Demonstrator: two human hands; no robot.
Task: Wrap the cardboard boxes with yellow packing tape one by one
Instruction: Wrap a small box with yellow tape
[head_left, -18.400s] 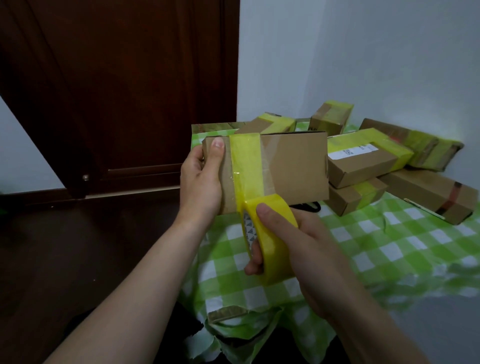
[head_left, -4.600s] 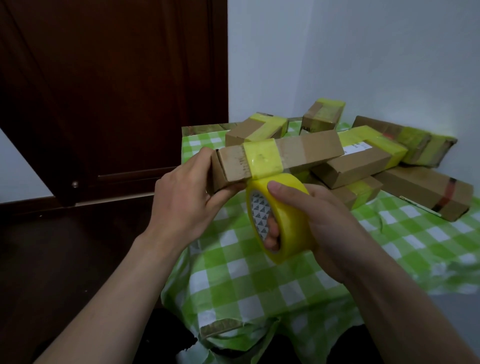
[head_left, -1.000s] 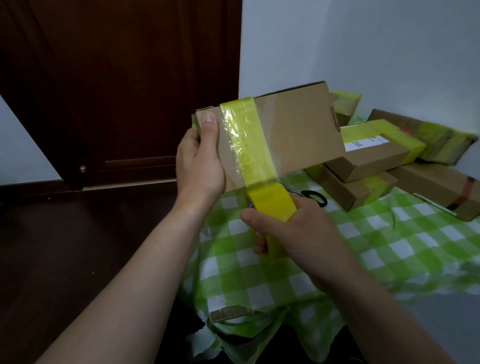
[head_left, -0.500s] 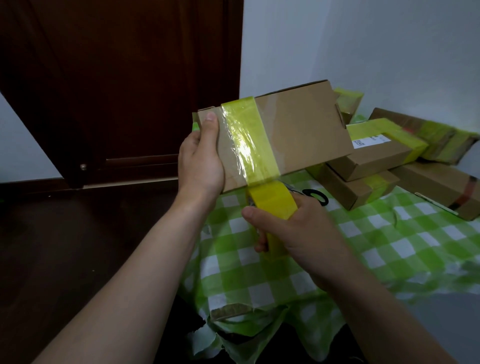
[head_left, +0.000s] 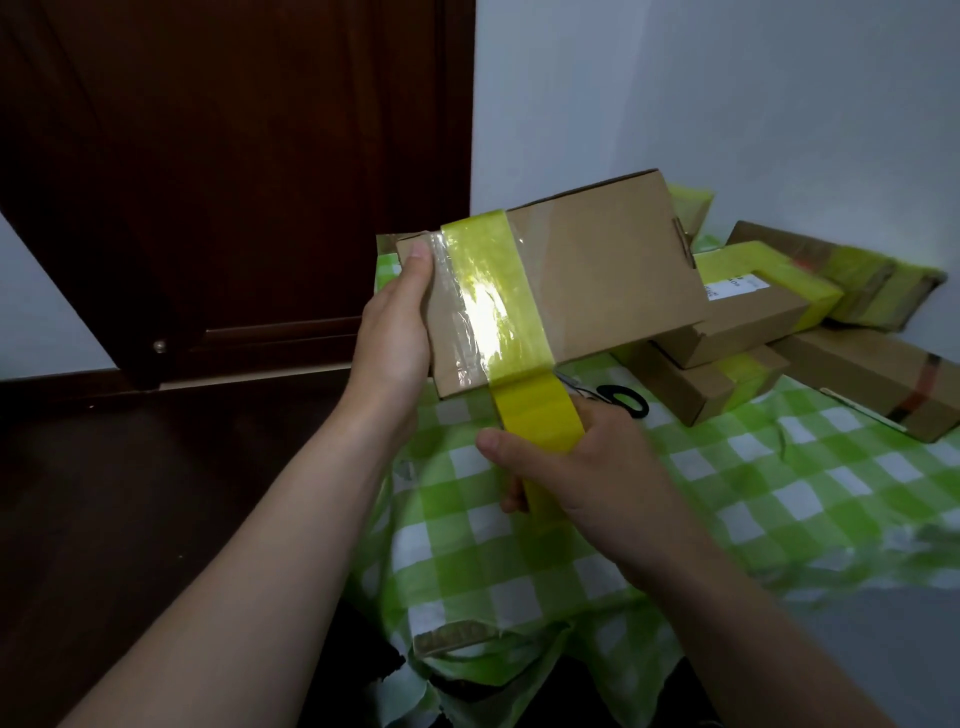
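Green-checked cloth over the tabletop (head_left: 727, 493), taped boxes (head_left: 748, 317) piled at its far right. Held above it, cardboard box (head_left: 597, 280) banded with yellow tape, left hand (head_left: 395, 338) clamping its left end. Below, tape roll (head_left: 540, 421) gripped in right hand (head_left: 587, 478) fingers

Dark wooden door (head_left: 234, 171), pale walls (head_left: 753, 104), dark floor (head_left: 130, 493), green-checked tablecloth (head_left: 753, 483)

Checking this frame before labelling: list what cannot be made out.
- Tape roll, head view: mostly hidden by the right hand.
- Scissors: blades hidden behind the held box.
- Label text on a stacked box: too small.
- Far boxes: blurred.
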